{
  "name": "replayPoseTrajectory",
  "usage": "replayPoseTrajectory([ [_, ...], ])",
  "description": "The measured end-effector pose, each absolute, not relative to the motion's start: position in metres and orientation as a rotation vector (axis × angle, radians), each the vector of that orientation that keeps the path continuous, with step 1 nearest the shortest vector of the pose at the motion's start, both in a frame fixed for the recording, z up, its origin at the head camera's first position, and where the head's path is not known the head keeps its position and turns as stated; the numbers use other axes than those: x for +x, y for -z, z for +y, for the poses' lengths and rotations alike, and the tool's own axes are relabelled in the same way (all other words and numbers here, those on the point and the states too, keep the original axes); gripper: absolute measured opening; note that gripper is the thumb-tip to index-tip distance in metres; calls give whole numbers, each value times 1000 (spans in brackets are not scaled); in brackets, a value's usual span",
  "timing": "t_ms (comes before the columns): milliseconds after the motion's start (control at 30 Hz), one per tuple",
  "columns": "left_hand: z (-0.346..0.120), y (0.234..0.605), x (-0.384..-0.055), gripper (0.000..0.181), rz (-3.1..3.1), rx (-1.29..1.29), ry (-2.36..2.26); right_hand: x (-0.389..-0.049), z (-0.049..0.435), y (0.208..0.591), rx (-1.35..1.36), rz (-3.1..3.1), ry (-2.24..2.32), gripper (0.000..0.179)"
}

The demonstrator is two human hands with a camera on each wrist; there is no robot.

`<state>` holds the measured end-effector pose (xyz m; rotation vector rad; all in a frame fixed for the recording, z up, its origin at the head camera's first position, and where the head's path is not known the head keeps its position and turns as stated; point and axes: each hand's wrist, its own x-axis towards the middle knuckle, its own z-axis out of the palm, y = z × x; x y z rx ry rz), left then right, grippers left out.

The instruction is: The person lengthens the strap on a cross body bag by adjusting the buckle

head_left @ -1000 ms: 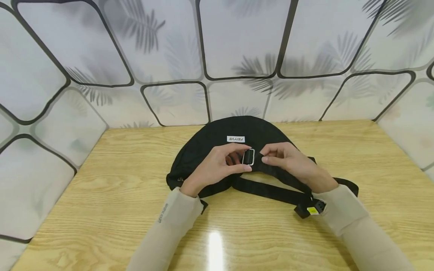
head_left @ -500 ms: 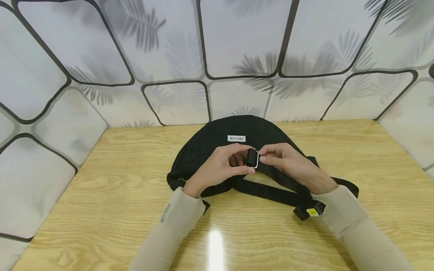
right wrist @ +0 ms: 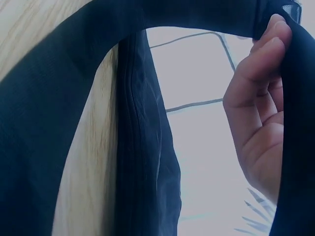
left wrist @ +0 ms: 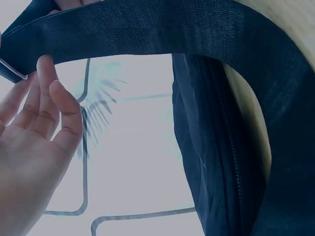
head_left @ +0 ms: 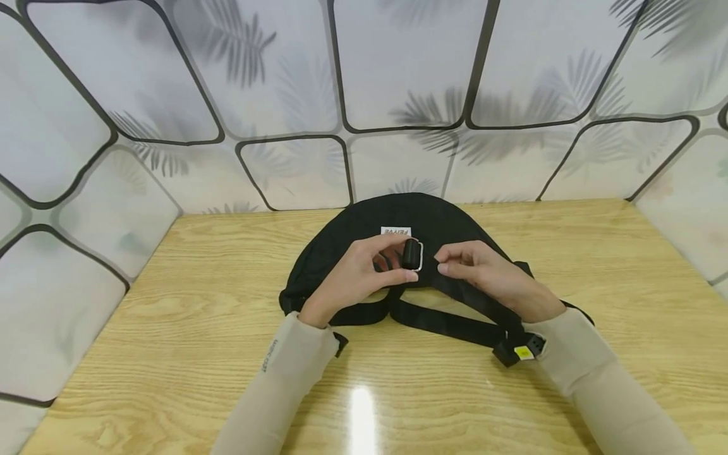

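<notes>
In the head view, my left hand [head_left: 355,268] pinches a rectangular metal strap buckle [head_left: 420,256] with black webbing looped through it. My right hand [head_left: 478,272] stands just to its right, thumb and fingers pinching the black strap [head_left: 472,300]; a small gap separates it from the buckle. Behind both hands lies a black waist bag [head_left: 421,212] with a white label [head_left: 395,231]. The left wrist view shows the strap [left wrist: 147,29] arching above my left fingers. In the right wrist view, the strap [right wrist: 300,137] hides part of my right hand.
The bag rests on a wood-grain table [head_left: 199,303] against a patterned backdrop [head_left: 398,69]. Another stretch of strap [head_left: 443,322] lies across the table. A black clip [head_left: 506,354] with a yellow tag [head_left: 524,352] is by the right sleeve.
The left hand first brought the buckle right to the right fingertips, then drew it back left and slightly up, turning it more edge-on. The right hand has hardly moved.
</notes>
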<state>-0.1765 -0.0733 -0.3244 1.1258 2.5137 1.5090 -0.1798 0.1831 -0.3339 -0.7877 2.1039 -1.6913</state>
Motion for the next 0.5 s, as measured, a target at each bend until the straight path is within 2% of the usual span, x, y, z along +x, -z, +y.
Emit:
replayPoseTrajectory([
  [333,-63,330,-174,41,2420,1181,-1486,-177,179,331,-853,1984,1793,23],
  [500,-62,330,-173,41,2421,1206,-1490,-176,179,328,-846,1986,1780,23],
])
